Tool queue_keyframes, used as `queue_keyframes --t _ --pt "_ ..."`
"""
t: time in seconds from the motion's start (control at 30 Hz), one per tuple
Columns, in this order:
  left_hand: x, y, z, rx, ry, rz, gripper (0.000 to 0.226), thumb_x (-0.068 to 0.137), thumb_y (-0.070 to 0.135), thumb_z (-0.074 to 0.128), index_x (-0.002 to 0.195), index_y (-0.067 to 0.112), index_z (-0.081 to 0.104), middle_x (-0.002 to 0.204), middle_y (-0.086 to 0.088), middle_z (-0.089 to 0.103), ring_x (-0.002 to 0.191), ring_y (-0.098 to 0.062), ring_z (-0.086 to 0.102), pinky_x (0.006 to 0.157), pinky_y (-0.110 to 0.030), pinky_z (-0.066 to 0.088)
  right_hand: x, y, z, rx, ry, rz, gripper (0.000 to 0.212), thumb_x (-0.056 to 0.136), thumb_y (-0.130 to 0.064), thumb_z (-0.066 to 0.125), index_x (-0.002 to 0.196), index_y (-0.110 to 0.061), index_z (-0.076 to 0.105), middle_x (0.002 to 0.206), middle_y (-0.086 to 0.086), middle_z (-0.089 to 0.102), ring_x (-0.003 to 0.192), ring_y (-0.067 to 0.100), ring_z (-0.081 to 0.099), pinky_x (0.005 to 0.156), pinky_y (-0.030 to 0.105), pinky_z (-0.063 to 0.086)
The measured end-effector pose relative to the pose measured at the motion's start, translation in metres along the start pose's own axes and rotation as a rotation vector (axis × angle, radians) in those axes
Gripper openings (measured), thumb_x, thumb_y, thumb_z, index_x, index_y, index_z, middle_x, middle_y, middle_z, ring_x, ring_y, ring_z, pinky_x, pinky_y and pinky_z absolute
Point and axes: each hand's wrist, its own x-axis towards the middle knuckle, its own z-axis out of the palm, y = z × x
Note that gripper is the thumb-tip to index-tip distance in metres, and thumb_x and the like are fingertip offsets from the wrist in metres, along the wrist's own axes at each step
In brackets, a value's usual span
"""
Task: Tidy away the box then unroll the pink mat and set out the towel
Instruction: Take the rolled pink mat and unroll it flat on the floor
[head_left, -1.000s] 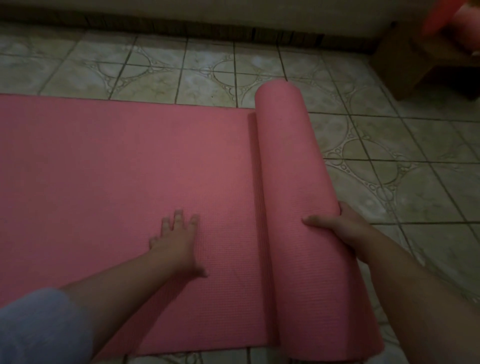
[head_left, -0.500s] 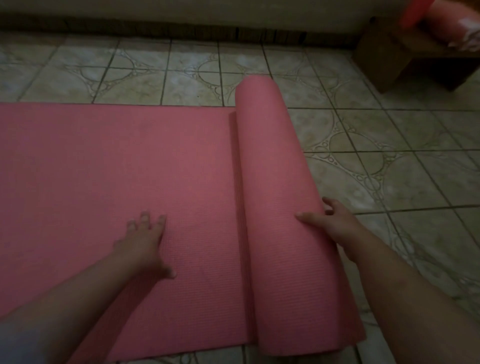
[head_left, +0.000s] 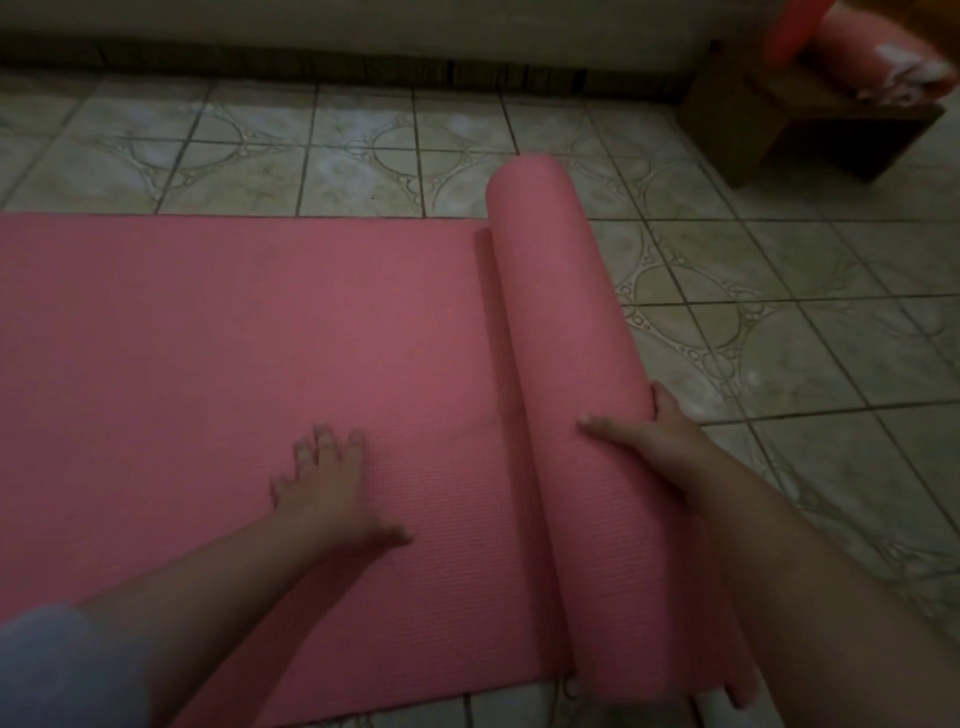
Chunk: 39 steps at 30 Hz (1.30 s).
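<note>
The pink mat (head_left: 234, 364) lies partly unrolled on the tiled floor, its flat part stretching to the left. Its rolled part (head_left: 571, 338) stands as a thick cylinder on the mat's right end. My left hand (head_left: 327, 483) presses flat on the unrolled surface, fingers spread. My right hand (head_left: 649, 436) grips the right side of the roll, thumb on top and fingers wrapped behind it. A pink rolled cloth with white marks (head_left: 883, 57), possibly the towel, lies on a low brown stand at the top right. No box is in sight.
Patterned floor tiles (head_left: 779, 338) extend to the right of the roll. A low brown wooden stand (head_left: 810, 130) sits at the back right. A wall with a dark base strip (head_left: 363, 57) runs along the far side.
The roll and my right hand have stayed on the mat's right end while my view shifted. My left hand has slid slightly back toward the roll on the flat part.
</note>
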Motion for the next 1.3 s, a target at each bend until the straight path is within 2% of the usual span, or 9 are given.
queue_keyframes --t 0.2,0.43,0.6,0.87,1.0,1.1,1.17,1.2,1.3 --pt "-0.001 0.007 -0.008 0.062 -0.041 -0.027 0.147 0.046 0.081 0.067 0.145 0.021 -0.024 0.153 -0.019 -0.027 0.144 -0.040 -0.012 0.114 -0.060 0.014 0.009 0.001 -0.013 0.136 -0.088 0.043 0.118 0.035 -0.040 0.091 0.140 -0.018 0.041 0.125 0.006 0.061 0.103 0.025 0.064 0.093 0.045 0.051" --pt "-0.002 -0.007 -0.010 0.061 -0.009 -0.047 0.146 0.044 0.078 0.071 0.147 0.026 -0.019 0.157 -0.014 -0.021 0.145 -0.039 -0.007 0.113 -0.058 0.021 0.006 -0.003 -0.019 0.303 -0.235 0.037 0.064 0.052 -0.020 0.082 0.112 -0.017 0.061 0.094 0.004 0.076 0.083 0.022 0.073 0.061 0.030 0.057" --pt "0.002 -0.045 -0.016 0.079 -0.007 -0.052 0.146 0.045 0.076 0.073 0.147 0.023 -0.017 0.156 -0.019 -0.020 0.144 -0.041 -0.008 0.115 -0.055 0.019 0.002 -0.008 0.005 0.355 -0.297 0.046 0.067 0.057 -0.016 0.081 0.120 -0.014 0.059 0.105 0.010 0.073 0.094 0.029 0.070 0.079 0.040 0.057" --pt "0.007 -0.059 -0.025 0.110 -0.053 -0.141 0.152 0.045 0.067 0.080 0.146 0.013 -0.020 0.153 -0.027 -0.020 0.142 -0.048 -0.005 0.116 -0.055 0.016 -0.002 -0.011 0.033 0.318 -0.239 0.044 0.089 0.055 -0.022 0.089 0.132 -0.013 0.048 0.113 0.008 0.068 0.094 0.024 0.070 0.082 0.040 0.057" --pt "0.008 -0.039 -0.025 0.039 -0.028 -0.135 0.140 0.054 0.080 0.064 0.148 0.010 -0.012 0.153 -0.031 -0.013 0.141 -0.049 -0.005 0.114 -0.059 0.013 0.000 -0.001 0.013 0.290 -0.115 0.044 0.104 0.057 -0.020 0.088 0.145 -0.028 0.034 0.127 0.004 0.057 0.100 0.023 0.065 0.084 0.037 0.054" --pt "0.003 -0.017 -0.014 -0.007 0.014 -0.065 0.118 0.066 0.080 0.053 0.149 0.024 -0.009 0.156 -0.020 -0.016 0.142 -0.046 -0.006 0.112 -0.062 0.016 0.006 -0.003 0.003 0.226 0.103 -0.062 0.076 0.072 -0.004 0.073 0.136 -0.034 0.048 0.126 0.005 0.052 0.093 0.019 0.061 0.075 0.026 0.052" --pt "0.003 -0.002 -0.011 0.007 0.043 -0.019 0.110 0.070 0.077 0.050 0.149 0.026 -0.006 0.158 -0.015 -0.016 0.144 -0.043 -0.005 0.112 -0.061 0.018 0.010 -0.008 0.001 0.048 0.271 -0.143 0.049 0.080 -0.014 0.061 0.126 -0.031 0.059 0.124 0.005 0.062 0.084 0.018 0.062 0.070 0.024 0.051" --pt "0.004 0.004 -0.011 0.020 0.055 0.014 0.108 0.071 0.076 0.050 0.150 0.026 -0.005 0.158 -0.013 -0.015 0.144 -0.041 -0.005 0.112 -0.060 0.018 0.011 -0.009 0.002 -0.050 0.320 -0.147 0.047 0.080 -0.029 0.059 0.127 -0.030 0.058 0.127 0.008 0.061 0.095 0.022 0.062 0.082 0.029 0.051" --pt "0.009 0.017 -0.015 0.030 0.041 0.121 0.108 0.069 0.073 0.056 0.149 0.030 -0.003 0.159 -0.008 -0.016 0.146 -0.035 -0.006 0.113 -0.059 0.018 0.008 -0.010 0.011 -0.245 0.224 -0.057 0.109 0.054 -0.075 0.061 0.146 -0.022 0.034 0.146 0.010 0.042 0.132 0.030 0.042 0.107 0.051 0.035"
